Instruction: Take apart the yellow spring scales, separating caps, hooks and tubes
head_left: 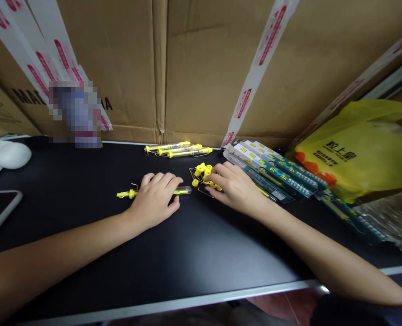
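Note:
My left hand [156, 199] is wrapped over a clear plastic tube [185, 190] with a yellow end piece and a wire hook, lying crosswise on the black table. The tube's yellow end [129, 194] sticks out to the left of the hand, its bare clear end to the right. My right hand [236, 185] bends over a small pile of yellow plastic caps [201, 170] and bent wire hooks [192, 173]. Between its thumb and index finger shows a small yellow part [213, 185]; the fingers partly hide it.
Several similar yellow-ended tubes [179, 149] lie at the back. Printed flat packages [275, 167] are stacked to the right, beside a yellow plastic bag [367, 149]. A phone-like device [0, 208] and a white rounded object [13, 155] sit left. Large cardboard boxes [201, 68] wall the rear.

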Available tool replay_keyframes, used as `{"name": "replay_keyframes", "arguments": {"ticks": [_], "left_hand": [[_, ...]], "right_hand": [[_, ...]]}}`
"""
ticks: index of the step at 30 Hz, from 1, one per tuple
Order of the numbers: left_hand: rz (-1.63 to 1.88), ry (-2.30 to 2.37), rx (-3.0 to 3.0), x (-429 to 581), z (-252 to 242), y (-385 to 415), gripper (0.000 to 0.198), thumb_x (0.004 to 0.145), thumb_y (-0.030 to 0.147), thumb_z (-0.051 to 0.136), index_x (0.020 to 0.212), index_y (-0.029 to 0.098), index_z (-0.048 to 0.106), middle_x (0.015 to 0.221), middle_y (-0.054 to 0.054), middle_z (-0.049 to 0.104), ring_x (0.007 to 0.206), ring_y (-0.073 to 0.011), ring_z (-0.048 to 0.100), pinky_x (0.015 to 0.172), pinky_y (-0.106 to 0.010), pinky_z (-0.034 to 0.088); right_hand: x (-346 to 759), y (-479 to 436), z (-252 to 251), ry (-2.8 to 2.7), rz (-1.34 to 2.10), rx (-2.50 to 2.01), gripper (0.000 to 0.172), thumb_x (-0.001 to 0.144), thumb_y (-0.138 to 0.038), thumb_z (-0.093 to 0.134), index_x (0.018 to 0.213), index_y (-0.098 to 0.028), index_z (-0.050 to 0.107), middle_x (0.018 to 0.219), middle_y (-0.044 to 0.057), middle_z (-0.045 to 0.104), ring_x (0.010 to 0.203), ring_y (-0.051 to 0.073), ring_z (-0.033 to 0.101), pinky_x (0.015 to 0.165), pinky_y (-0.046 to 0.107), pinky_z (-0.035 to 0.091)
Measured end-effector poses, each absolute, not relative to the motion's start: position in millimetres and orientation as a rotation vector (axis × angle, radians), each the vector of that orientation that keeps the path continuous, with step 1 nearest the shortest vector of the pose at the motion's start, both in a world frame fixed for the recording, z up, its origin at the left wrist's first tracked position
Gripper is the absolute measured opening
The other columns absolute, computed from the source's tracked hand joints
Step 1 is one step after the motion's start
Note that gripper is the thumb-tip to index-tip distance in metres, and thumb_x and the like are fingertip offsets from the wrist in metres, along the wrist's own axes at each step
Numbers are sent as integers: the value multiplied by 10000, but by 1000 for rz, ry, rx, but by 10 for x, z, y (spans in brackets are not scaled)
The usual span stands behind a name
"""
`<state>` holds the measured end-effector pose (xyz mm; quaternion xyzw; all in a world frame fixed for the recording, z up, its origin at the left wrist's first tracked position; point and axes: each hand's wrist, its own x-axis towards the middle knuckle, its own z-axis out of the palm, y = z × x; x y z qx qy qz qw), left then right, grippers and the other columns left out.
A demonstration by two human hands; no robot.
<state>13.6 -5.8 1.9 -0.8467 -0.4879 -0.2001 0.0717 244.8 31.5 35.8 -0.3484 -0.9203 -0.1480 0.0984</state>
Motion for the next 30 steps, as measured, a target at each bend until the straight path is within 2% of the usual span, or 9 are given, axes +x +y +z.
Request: {"name": "replay_keyframes", "arguments": {"ticks": [3, 6, 10, 15, 17, 22, 27, 30], "left_hand": [[-557, -1452, -2524, 99, 43, -35, 312, 799, 257, 508, 1105, 198, 527, 1054, -51, 595, 970, -239, 522, 886, -426, 312], [-492, -1452, -2519, 66, 63, -11, 214, 787, 295, 528, 972, 195, 563, 956, -42, 596, 906, -234, 527, 868, -428, 319], [-445, -1420, -2539, 52, 64, 1, 137, 845, 270, 481, 929, 208, 571, 905, -22, 586, 864, -206, 528, 828, -393, 335], [-460, -1281, -2615, 45, 49, 10, 190, 915, 305, 428, 1016, 209, 558, 919, -17, 594, 850, -185, 532, 795, -356, 351], [-477, -1219, -2649, 40, 45, 13, 212, 928, 325, 418, 1039, 206, 555, 915, -19, 599, 841, -180, 536, 782, -344, 360], [-524, -1211, -2736, 29, 41, 15, 268, 945, 366, 388, 1122, 210, 515, 945, -30, 614, 861, -184, 560, 740, -318, 397], [-682, -1421, -2770, 36, 47, 38, 245, 937, 317, 393, 1137, 201, 475, 1011, -38, 612, 898, -186, 576, 787, -326, 444], [-682, -1452, -2774, 42, 47, 47, 231, 945, 280, 362, 1128, 202, 479, 1014, -36, 600, 917, -184, 577, 799, -319, 455]], "right_hand": [[2383, 224, 325, -2666, -335, -967, 194, 900, -262, 471, 931, -158, 632, 859, 83, 601, 812, 201, 512, 718, 308, 389], [2313, 135, 225, -2665, -196, -895, 163, 897, -239, 459, 911, -165, 604, 846, 65, 616, 807, 183, 553, 711, 283, 411], [2265, 82, 84, -2599, 22, -994, 98, 873, -250, 495, 930, -179, 532, 813, 32, 621, 710, 152, 580, 602, 249, 402], [2253, 79, 41, -2444, 293, -1166, 363, 844, -292, 541, 1168, -175, 426, 712, -14, 582, 569, 124, 536, 528, 230, 370], [2253, 85, 46, -2421, 380, -1150, 392, 846, -305, 548, 1200, -187, 430, 685, -29, 557, 567, 118, 526, 536, 228, 372], [2249, 128, 34, -2257, 780, -989, 202, 879, -334, 525, 1027, -198, 545, 640, -42, 497, 556, 98, 475, 526, 220, 374], [2244, 178, 100, -1865, 1131, -884, 220, 871, -387, 535, 956, -186, 500, 638, -42, 498, 535, 87, 486, 501, 212, 396], [2246, 189, 155, -1696, 1211, -868, 232, 872, -419, 527, 915, -199, 467, 575, -65, 496, 431, 58, 404, 399, 175, 310]]}}
